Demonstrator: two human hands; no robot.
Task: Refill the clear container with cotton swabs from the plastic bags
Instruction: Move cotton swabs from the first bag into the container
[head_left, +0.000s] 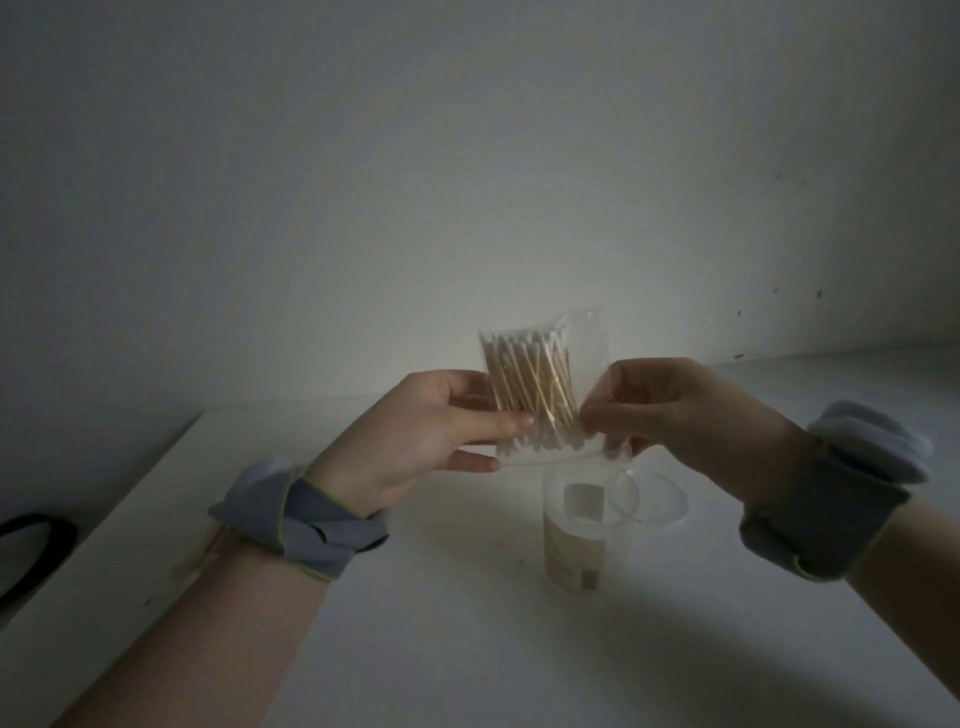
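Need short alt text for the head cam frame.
The left hand grips the side of a clear plastic bag of cotton swabs while the right hand pinches its lower corner, above an open clear container on a white table. A clear lid lies beside the container.

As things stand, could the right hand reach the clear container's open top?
Probably yes: the clear container stands uncovered close under the right hand, though that hand is busy pinching the bag.

- One head-worn view looked forward and down over the desk (467, 649), facing the wall (467, 156) beyond its far edge.
- It sat close, with the left hand (426, 431) and right hand (685, 410) at mid-frame.
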